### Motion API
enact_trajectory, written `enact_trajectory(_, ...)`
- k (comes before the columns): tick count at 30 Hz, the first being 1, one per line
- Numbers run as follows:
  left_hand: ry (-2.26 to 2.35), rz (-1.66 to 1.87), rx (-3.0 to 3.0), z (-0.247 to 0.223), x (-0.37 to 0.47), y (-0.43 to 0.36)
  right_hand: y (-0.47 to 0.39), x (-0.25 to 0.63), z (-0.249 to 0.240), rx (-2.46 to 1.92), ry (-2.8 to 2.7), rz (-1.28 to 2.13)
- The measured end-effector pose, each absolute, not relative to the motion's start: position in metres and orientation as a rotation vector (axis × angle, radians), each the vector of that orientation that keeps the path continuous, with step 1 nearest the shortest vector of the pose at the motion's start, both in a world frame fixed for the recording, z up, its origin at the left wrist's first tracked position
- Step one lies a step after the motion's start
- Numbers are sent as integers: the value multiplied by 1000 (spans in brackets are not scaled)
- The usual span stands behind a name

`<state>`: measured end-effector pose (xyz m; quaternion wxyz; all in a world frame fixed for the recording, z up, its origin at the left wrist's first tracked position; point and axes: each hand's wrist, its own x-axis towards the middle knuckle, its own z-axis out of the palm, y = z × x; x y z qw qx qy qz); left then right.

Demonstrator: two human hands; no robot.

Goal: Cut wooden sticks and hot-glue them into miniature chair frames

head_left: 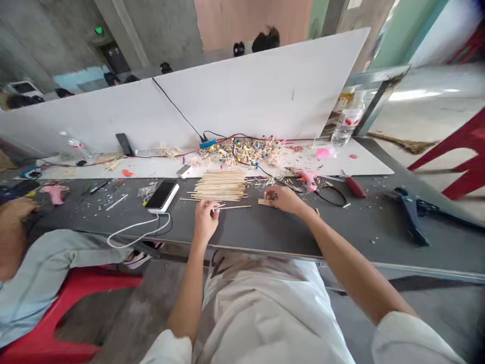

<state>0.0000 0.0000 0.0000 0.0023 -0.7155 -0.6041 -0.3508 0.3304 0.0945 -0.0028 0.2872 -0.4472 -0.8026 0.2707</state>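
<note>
My left hand (206,218) is closed, its fingers pinching a thin wooden stick (237,207) that points right across the dark table. A small whitish bit also shows at those fingertips, too small to name. My right hand (286,200) is closed on a small flat wooden piece (262,201) at the table surface; its fingers partly cover the piece. Just beyond my left hand lies a row of thin wooden sticks (220,185), side by side. Behind my right hand is a pink glue gun (308,178) with a dark cord.
Small wooden pieces with coloured ends (250,150) are heaped by the white partition (242,96). A phone on a white block (162,196) lies left. Rightward are a red-handled tool (355,187), a blue-handled tool (411,215) and a water bottle (344,124). A co-worker's arm (15,222) enters left.
</note>
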Motion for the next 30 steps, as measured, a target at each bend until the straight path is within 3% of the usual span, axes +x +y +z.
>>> enact_trajectory(14, -1831, -1365, -2165, 1, 6, -2, 91, 328, 4, -1205, -2150, 686)
enact_trajectory(30, -1611, -1858, -2245, 65, 111, 25, 84, 331, 17, -1283, -2033, 457)
